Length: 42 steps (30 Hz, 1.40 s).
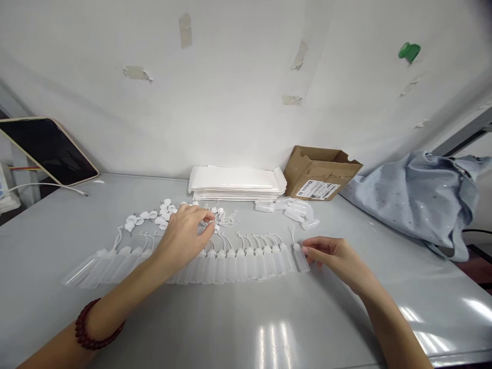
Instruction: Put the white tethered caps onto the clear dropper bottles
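At the right end of the bottle row (pixel 241 266), the outermost translucent squeeze bottle (pixel 301 259) lies flat; your right hand (pixel 338 256) touches its edge, pinch unconfirmed. Your left hand (pixel 189 225) curls beside loose white tubes (pixel 229 221), hold indeterminable. Steer the bottle by its body; separate tubes singly.

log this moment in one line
left hand: near loose white tubes; right hand: touching rightmost front bottle; white caps: scattered loose
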{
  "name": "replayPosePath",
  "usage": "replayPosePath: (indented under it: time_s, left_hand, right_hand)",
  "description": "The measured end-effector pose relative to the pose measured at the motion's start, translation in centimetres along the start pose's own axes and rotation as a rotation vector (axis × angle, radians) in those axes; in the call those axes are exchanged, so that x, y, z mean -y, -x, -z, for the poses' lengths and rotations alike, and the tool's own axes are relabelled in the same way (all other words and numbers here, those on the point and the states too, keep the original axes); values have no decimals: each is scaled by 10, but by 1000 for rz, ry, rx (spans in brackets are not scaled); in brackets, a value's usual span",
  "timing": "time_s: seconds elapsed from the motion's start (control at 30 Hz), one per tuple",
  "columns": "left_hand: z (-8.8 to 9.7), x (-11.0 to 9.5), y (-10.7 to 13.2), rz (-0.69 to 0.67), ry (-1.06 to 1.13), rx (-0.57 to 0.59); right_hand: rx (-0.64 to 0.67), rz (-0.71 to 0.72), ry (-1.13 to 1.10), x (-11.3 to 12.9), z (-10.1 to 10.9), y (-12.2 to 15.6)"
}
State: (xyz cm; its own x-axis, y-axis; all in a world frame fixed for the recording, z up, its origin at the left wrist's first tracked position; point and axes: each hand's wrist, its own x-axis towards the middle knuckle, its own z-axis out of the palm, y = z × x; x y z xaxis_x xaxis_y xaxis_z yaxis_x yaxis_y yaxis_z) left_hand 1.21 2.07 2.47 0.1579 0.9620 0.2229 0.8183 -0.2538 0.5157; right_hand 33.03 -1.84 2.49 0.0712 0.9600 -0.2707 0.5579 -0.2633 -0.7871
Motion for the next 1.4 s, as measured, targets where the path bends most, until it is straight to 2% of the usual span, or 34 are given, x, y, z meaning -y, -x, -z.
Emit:
replayPosePath:
  time_s: [0.53,0.8,1.13,1.4]
  left_hand:
    - [2,1,-2,38,-13,-22]
    - [5,2,-3,60,-14,-28]
    - [4,2,-2,53,1,-45]
    - [2,6,-2,46,-10,-46]
  right_hand:
    - [-34,-7,38,5,2,4]
    - [-39,-15,41,1,-1,2]
    - [-7,37,-7,5,-13,3]
    - [-56,59,12,3,-9,2]
